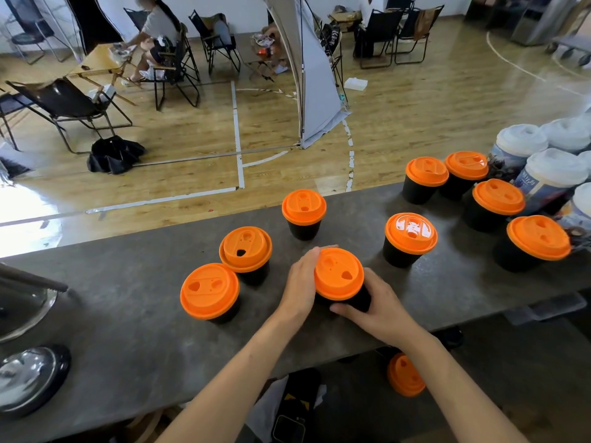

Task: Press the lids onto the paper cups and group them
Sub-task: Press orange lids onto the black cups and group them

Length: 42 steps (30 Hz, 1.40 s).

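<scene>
On the grey stone counter [128, 314], the held orange-lidded black paper cup [339, 273] has three matching cups [245, 249] to its left, five to its right, and tall white-lidded printed cups [550, 174] beyond those.

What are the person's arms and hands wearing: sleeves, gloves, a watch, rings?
Nothing that shows. The left forearm and right forearm are bare to the frame's edge, no sleeves. The left hand and right hand have no gloves, and no watch, band or ring is visible on the parts in view.
</scene>
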{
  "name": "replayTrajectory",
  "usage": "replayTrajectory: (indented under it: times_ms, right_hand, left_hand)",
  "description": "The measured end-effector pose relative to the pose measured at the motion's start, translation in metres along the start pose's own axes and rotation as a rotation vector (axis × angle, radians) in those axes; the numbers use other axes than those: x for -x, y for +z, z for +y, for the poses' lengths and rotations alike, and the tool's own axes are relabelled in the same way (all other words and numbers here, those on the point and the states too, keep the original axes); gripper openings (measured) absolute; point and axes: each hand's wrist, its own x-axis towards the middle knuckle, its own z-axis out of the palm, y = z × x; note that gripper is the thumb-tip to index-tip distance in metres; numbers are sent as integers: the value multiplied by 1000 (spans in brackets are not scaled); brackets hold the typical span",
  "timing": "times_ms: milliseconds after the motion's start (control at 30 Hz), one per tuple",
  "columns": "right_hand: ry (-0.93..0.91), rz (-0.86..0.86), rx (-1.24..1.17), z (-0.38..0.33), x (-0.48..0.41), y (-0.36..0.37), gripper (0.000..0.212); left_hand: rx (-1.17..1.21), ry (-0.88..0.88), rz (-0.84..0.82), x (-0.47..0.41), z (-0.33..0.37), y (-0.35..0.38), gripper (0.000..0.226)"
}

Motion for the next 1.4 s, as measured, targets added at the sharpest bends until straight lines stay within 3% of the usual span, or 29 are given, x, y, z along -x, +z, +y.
replayTrajectory:
  times_ms: [133, 267, 500, 667, 967, 1100, 1200, 1400]
  right_hand:
    - [0, 15, -22, 2, -1, 2, 93]
    - [-19, 31, -3, 4, -1, 2, 79]
    - [-52, 44, 40, 5, -1, 3, 67]
    - [-68, 43, 64, 4, -1, 5, 83]
    - [-130, 43, 27, 5, -2, 3, 77]
    - [-76, 57, 20, 5, -1, 5, 90]
    - [-62, 57, 24, 5, 0, 6, 88]
    - [-99, 70, 10, 5, -1, 3, 84]
  left_hand:
    - [-24, 86, 93, 6, -6, 0, 49]
    - [13, 173, 246, 25, -16, 8, 50]
    - [-15, 17, 134, 8, -7, 0, 51]
    - [-41, 101, 213, 21, -15, 8, 45]
    - [17, 150, 133, 18, -6, 7, 46]
    - [36, 168, 212, 30, -13, 17, 43]
    - [50, 153, 260, 35, -18, 23, 43]
    - [-32, 130, 128, 15, -11, 9, 50]
